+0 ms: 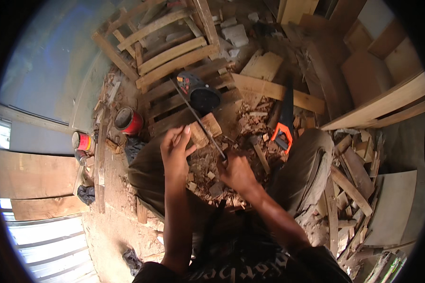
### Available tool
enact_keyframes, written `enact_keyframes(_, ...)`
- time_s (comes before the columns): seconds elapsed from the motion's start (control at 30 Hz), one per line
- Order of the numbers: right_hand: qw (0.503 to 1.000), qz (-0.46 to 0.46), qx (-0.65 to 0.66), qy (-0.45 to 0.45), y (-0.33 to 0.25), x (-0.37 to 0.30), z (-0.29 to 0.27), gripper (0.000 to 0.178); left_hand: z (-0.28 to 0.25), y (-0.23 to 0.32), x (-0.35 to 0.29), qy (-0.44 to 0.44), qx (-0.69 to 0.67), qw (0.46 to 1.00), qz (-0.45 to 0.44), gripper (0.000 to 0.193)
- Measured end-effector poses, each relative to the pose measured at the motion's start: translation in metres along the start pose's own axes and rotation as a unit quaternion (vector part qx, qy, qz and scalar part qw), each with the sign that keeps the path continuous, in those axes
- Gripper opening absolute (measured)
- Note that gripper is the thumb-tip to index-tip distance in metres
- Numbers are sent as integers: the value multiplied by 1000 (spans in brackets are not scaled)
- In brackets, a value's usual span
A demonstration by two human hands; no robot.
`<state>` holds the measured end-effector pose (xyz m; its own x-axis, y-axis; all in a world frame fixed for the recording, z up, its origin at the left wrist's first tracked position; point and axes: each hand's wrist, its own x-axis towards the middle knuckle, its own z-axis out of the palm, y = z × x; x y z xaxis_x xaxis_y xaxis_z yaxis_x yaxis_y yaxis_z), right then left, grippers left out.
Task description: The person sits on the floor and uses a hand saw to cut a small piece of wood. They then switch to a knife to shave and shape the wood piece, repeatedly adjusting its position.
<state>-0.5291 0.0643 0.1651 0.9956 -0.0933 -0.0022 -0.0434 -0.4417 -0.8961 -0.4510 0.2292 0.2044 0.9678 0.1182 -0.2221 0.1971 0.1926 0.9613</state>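
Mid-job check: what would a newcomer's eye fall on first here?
Probably the bright orange handle of the saw, beside the right knee. Next, at the centre, the long thin tool in the right hand, crossing over a wood block, with the left hand at the block's left end. The red can beyond the left knee stands out too.

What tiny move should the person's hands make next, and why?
Maybe slide the left hand a little farther from the long thin tool. The right hand holds that tool's near end, the tool crosses over the wooden block, and the left fingertips look very close to it.
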Motion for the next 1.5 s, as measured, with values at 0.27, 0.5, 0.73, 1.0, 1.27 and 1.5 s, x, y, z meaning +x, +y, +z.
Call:
enact_keyframes(0.27, 985, -8, 166, 41, -85, -13, -25, 26, -19, -11, -4, -6, -54, 998, 18, 15)
enact_keyframes(0.5, 999, -35, 16, 15, -16, -20, 6, 18, -4, 0, -13, 7, -20, 1000, 3, 15)
enact_keyframes(0.73, 988, -33, 136, 66, -78, -21, -29, 22, 1, -13, -6, -11, -47, 998, 37, 6)
enact_keyframes(1.0, 1000, -16, 21, 14, -24, -7, -11, 24, 12, 3, -13, 4, -18, 1000, 23, 12)
enact_keyframes(1.27, 999, 34, 20, -29, -19, -18, -3, 19, -1, -6, -15, -8, -15, 1000, 16, 17)
enact_keyframes(1.5, 998, 1, 58, 4, -10, -14, 20, 23, 3, -8, -23, 27, -38, 999, 18, 34)
